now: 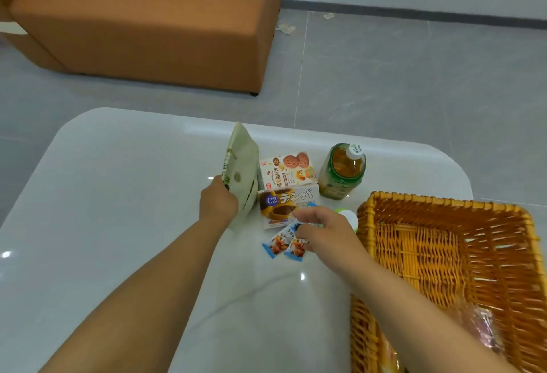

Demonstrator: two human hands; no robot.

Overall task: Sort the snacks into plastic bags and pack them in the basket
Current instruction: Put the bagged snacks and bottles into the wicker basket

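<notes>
My left hand (219, 202) grips the lower edge of a pale green snack pouch (241, 171) and holds it upright on the white table (118, 195). Over two small blue-edged snack packets (284, 247), my right hand (324, 232) pinches at them with curled fingers. Behind the packets lie a C2 chocolate snack box (284, 204) and a cookie box (288, 170). A green-labelled tea bottle (343, 170) stands at the back. The woven orange basket (444, 204) sits on the right, with a clear plastic bag holding something pinkish (481, 328) in its near corner.
A small white and green round thing (350, 218) peeks out between my right hand and the basket. An orange sofa (154, 26) stands beyond the table on the grey tiled floor, with a plush toy and clothes on top.
</notes>
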